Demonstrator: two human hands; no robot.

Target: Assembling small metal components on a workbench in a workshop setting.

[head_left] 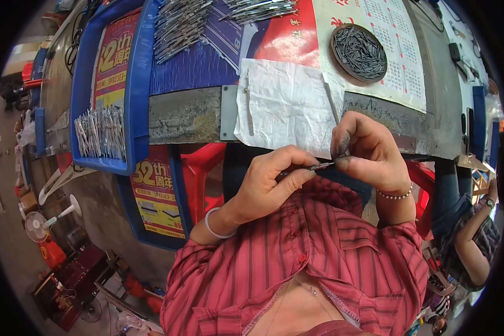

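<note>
My left hand (274, 182) and my right hand (369, 151) meet in front of my chest, just below the bench edge. Between their fingertips they pinch a small slim metal piece (319, 166), dark and pointed. The left fingers hold its near end, the right thumb and forefinger its far end. The right fingertips are smudged dark. A white sheet of paper (285, 103) lies on the bench right above the hands, with a thin metal tool (247, 101) lying on its left side.
A round tin (358, 53) full of small dark metal pieces sits at the back right. A blue tray (134, 84) at left holds several shiny metal parts (101, 134); more lie at the top (179, 25). Another person's arm (476, 235) shows at right.
</note>
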